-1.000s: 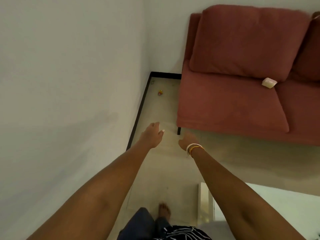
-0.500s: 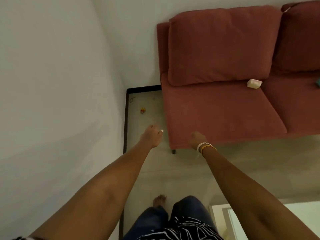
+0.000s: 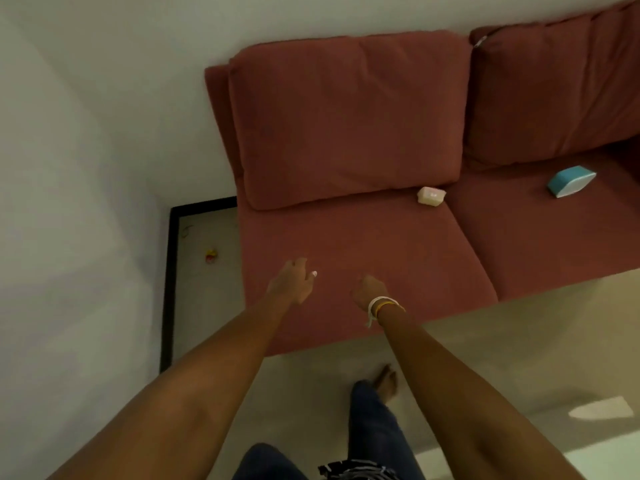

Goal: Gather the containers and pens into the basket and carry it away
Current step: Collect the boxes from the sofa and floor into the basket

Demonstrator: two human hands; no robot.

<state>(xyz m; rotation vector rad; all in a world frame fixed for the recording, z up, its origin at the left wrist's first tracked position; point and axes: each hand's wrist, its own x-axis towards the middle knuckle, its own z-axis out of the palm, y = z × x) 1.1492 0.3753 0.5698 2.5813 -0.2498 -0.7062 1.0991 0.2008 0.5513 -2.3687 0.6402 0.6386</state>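
A small cream container (image 3: pixel 431 195) lies on the red sofa seat at the foot of the left back cushion. A teal and white container (image 3: pixel 570 181) lies on the right seat. My left hand (image 3: pixel 294 280) and my right hand (image 3: pixel 367 292) reach out side by side above the front of the left seat, both empty with loosely curled fingers. Bracelets circle my right wrist. No basket and no pens are in view.
The red sofa (image 3: pixel 363 258) stands against the back wall. A white wall closes the left side, with a narrow strip of floor and a small yellow-red object (image 3: pixel 211 255) beside the sofa. My legs and a bare foot (image 3: pixel 387 381) stand on the beige floor.
The view has swung right and closer to the sofa. The teal container has come into sight. My hands now hover over the seat instead of the floor.
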